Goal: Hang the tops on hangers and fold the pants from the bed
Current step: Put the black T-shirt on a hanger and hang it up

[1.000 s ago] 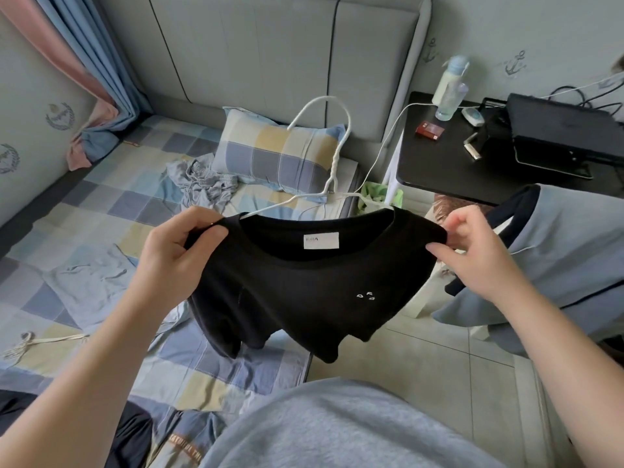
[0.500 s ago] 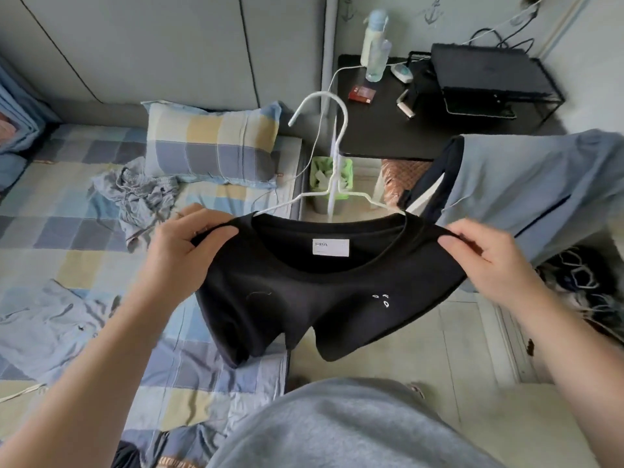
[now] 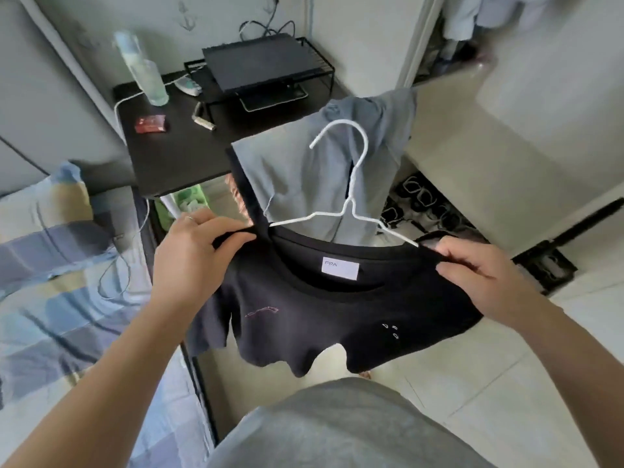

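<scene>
- Black top (image 3: 337, 315) is up in the air in front of the person, off the bed (image 3: 50, 265) and over the floor, with a white hanger (image 3: 349, 204) threaded through its neck.
- Left hand (image 3: 192, 255) pinches the top's left shoulder, thumb over curled fingers. Right hand (image 3: 483, 275) grips the right shoulder, fingers curled round the cloth right where the hanger's arm disappears into it.
- My read on the step: the hanging of this top is nearly done. Both hanger arms are inside the neckline, the hook stands free above, and the shoulders are being pulled out over the wire.
- Next move, I'd say, calls for one hand to shift to the hook while the other lets go, then for a rail or peg to put it on. Where that is I cannot tell.
- A grey-blue garment (image 3: 304, 170) hangs just behind the hanger, near the black side table (image 3: 175, 157). What holds it up is hidden.
- Containers now: a green basket (image 3: 189, 201) sits under the table with pale crumpled bits in it, too blurred to name.
- A black wire rack (image 3: 304, 49) on the table carries a flat dark device on top and something flat below.
- A clear bottle (image 3: 148, 76) stands beside it, its contents unclear.
</scene>
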{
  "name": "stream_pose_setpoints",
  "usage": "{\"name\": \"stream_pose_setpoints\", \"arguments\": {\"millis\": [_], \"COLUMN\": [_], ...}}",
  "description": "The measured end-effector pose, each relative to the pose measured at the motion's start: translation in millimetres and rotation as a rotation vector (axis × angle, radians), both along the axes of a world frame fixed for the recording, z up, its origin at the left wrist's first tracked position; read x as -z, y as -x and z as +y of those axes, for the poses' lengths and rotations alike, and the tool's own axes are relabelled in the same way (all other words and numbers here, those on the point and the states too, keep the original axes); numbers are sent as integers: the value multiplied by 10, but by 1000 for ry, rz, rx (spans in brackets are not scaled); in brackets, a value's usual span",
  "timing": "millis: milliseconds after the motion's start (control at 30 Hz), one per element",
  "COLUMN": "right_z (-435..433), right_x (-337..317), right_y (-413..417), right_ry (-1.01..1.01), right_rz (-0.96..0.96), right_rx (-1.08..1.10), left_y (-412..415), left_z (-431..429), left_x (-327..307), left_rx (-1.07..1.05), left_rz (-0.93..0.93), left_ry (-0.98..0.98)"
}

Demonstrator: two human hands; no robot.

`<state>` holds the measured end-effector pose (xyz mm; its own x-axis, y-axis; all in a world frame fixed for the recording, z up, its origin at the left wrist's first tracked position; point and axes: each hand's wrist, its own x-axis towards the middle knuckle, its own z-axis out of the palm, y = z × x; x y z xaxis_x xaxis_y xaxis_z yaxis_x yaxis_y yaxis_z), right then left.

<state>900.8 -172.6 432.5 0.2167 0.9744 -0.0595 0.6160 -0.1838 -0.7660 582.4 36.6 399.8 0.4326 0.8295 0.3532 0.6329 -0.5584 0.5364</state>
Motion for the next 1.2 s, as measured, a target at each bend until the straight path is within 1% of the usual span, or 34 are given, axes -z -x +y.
{"name": "stream_pose_setpoints", "arguments": {"millis": [100, 167, 300, 400, 500, 567, 633, 700, 767, 833, 967, 1033, 1133, 1200], "right_z": [-321, -508, -798, -913, -907, -801, -612, -357, -59, 268, 923, 1218, 1615, 1864], "right_x": [-41, -94, -146, -137, -103, -89, -107, -166, -248, -342, -561, -700, -908, -1062], "right_y": [-431, -652, -1033, -1269, -1437, -1525, -1600, -1677, -1765, -1878, -2120, -2254, -2431, -2539], "right_ry": [4, -5, -26, -44, -134, -206, -290, -377, -417, -449, -548, -592, -616, -674], "right_rz": [81, 131, 229, 316, 499, 634, 794, 976, 1040, 982, 736, 619, 439, 373], "right_rx": [187, 296, 504, 641, 756, 798, 795, 742, 687, 692, 819, 858, 861, 859], "left_y": [-782, -1299, -2314, -2953, -3390, -3566, -3685, -3770, -3837, -3897, -4028, -4130, -4332, -4483], "left_z": [91, 127, 162, 35, -188, -290, -311, -263, -159, -8, 413, 647, 985, 1196], "left_x": [30, 81, 183, 173, 134, 109, 81, 32, -51, -166, -416, -573, -802, -942], "left_rx": [86, 139, 243, 343, 484, 577, 672, 765, 846, 911, 1027, 1089, 1104, 1102], "left_rz": [41, 61, 66, 41, 54, 65, 89, 117, 116, 78, 60, 74, 69, 45], "left_ry": [2, 38, 199, 304, 444, 561, 644, 667, 681, 713, 711, 646, 459, 344]}}
